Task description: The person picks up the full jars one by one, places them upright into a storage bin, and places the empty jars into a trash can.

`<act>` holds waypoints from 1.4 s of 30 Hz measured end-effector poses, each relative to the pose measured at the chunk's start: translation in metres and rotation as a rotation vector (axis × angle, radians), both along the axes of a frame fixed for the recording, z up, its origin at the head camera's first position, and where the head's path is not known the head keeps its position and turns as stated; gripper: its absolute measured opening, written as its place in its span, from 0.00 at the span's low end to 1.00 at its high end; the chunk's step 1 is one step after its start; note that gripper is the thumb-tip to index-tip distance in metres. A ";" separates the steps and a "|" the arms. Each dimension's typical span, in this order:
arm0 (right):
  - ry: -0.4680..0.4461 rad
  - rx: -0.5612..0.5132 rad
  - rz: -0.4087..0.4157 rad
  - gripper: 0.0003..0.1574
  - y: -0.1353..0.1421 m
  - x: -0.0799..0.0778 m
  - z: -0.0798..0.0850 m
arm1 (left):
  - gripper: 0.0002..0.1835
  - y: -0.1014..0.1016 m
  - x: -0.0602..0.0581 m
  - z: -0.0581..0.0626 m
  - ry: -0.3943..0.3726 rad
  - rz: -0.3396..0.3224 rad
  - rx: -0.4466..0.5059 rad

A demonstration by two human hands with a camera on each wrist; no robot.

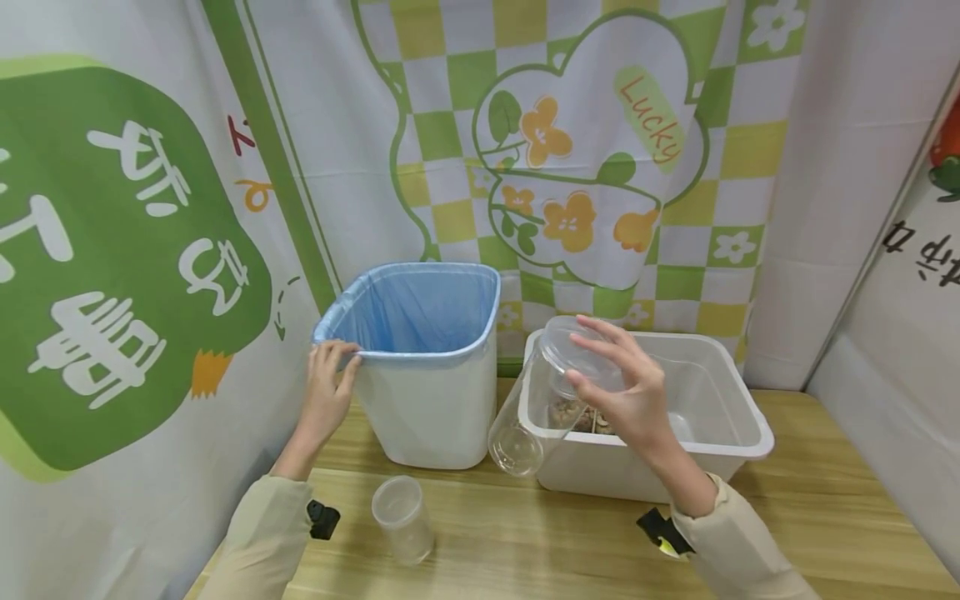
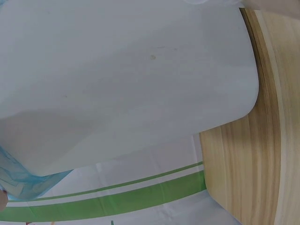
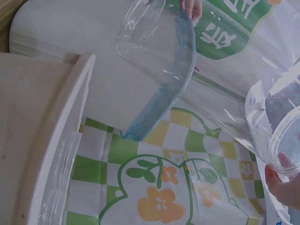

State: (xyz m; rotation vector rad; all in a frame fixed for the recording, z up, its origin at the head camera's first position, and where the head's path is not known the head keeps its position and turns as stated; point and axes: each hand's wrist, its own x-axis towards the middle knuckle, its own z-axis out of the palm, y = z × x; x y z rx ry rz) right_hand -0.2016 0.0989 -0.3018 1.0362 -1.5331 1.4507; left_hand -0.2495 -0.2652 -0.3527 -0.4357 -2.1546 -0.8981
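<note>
My right hand [image 1: 630,387] grips a clear plastic jar [image 1: 528,417] by its lidded end, fingers and thumb spread round the rim. The jar tilts, its base pointing down and left in front of a white tub [image 1: 723,450]. In the right wrist view, the see-through jar [image 3: 225,117] overlaps the bin, with fingertips at its mouth end. My left hand [image 1: 328,387] holds the near left rim of a white trash bin [image 1: 427,408] fitted with a blue liner [image 1: 420,312]. The left wrist view is mostly the bin's side [image 2: 140,84].
A smaller clear cup [image 1: 405,521] stands upright on the wooden table [image 1: 487,542], before the bin. Brown lumpy pieces [image 1: 581,417] show in the tub's left part. Printed cloth [image 1: 555,142] hangs behind and at both sides.
</note>
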 end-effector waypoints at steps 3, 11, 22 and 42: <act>-0.003 -0.036 0.027 0.22 0.000 -0.005 0.005 | 0.06 -0.001 0.000 0.000 -0.004 0.002 0.001; -0.032 -0.136 0.068 0.18 -0.001 -0.009 0.023 | 0.06 0.000 0.000 0.001 -0.007 0.006 -0.005; -0.146 -0.262 0.014 0.18 -0.009 -0.018 0.046 | 0.06 0.000 0.000 0.000 0.009 0.006 -0.012; -0.275 -0.420 -0.047 0.19 -0.064 -0.056 0.079 | 0.06 0.000 0.000 0.000 0.019 0.008 -0.006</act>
